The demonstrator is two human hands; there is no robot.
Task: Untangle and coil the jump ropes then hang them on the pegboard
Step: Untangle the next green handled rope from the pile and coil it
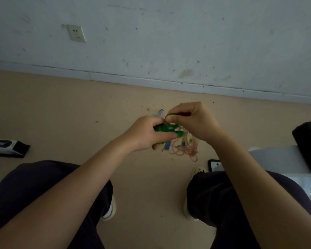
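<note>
Green cord is being wound into a bundle: the left hand [145,134] is gripping the green jump rope [166,128] as a coil, while the right hand [190,119] is pinching its loose end just above. To do this well, each turn should probably be laid snug and even, with the tail kept taut. Beyond the hands, one tangle of orange rope [184,147] with blue handles is lying on the floor [61,108] near the wall [169,42]; how many ropes it contains cannot be told. No pegboard is showing.
</note>
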